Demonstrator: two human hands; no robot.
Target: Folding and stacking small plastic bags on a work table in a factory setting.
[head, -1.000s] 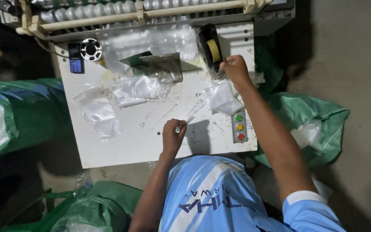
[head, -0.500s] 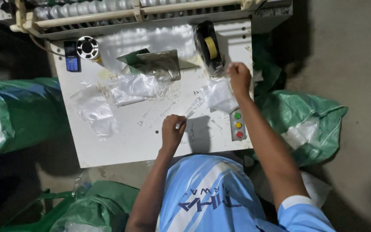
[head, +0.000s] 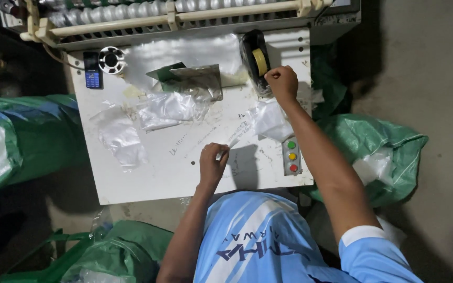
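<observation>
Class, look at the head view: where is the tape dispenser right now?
The tape dispenser stands at the far right of the white table, just left of the right hand, beyond the three-button control panel.

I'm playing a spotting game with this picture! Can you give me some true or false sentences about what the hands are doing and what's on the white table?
1. The right hand is up at the tape dispenser with the yellowish roll. True.
2. The left hand is resting on the phone. False: the phone lies far off at the table's back left corner; the left hand is near the front edge, pinching a small pale strip.
3. A panel with green, yellow and red buttons sits on the white table. True.
4. The table holds only clear plastic bags. False: besides the clear bags, there is a phone, a round spool and the dispenser.
5. Green sacks lie beside the table. True.
</observation>
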